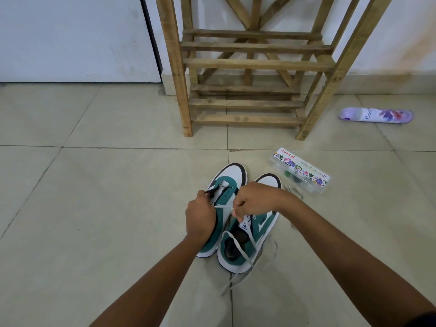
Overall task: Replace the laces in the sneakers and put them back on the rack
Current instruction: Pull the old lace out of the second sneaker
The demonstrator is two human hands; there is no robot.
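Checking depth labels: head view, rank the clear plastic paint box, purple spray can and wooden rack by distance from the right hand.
From the right hand:
1. Clear plastic paint box, just right on the floor.
2. Wooden rack, ahead against the wall.
3. Purple spray can, lying far right.

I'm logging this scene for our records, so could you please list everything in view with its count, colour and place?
sneakers: two, teal and white, side by side on the floor before the rack
white lace: one, trailing over the right sneaker onto the floor
black lace: one, at the left sneaker's eyelets
wooden rack: one, brown, against the wall
plastic box: one, clear with floral label, right of the sneakers
spray can: one, purple, lying right of the rack
left hand: pinches the black lace
right hand: pinches the white lace
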